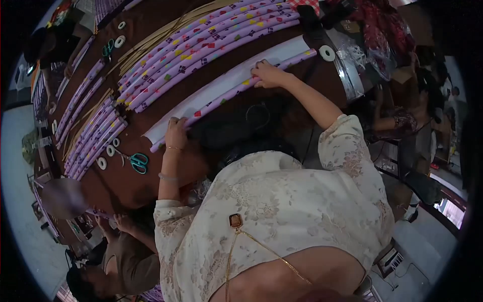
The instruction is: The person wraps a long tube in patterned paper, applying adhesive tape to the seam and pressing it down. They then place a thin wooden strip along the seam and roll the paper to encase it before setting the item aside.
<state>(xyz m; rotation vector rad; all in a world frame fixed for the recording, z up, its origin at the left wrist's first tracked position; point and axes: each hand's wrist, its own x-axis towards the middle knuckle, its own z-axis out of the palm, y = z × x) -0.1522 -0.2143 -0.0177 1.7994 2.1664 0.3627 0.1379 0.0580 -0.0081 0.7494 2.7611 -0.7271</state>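
Observation:
A sheet of purple patterned paper (221,103) lies on the brown table, its near edge rolled into a long tube and its white underside showing behind. My left hand (175,133) has its fingers curled over the left end of this paper. Farther right, my right hand (269,74) grips the rolled edge, fingers bent over the top. Both hands touch the paper, and it stays flat on the table beyond them. The undersides of my fingers are hidden.
Finished purple rolls (211,48) lie in a row at the back, with shorter rolls (95,136) at left. Teal scissors (138,163) and a tape roll (102,163) sit near them. Another tape roll (327,53) lies right. A co-worker (126,251) works at lower left.

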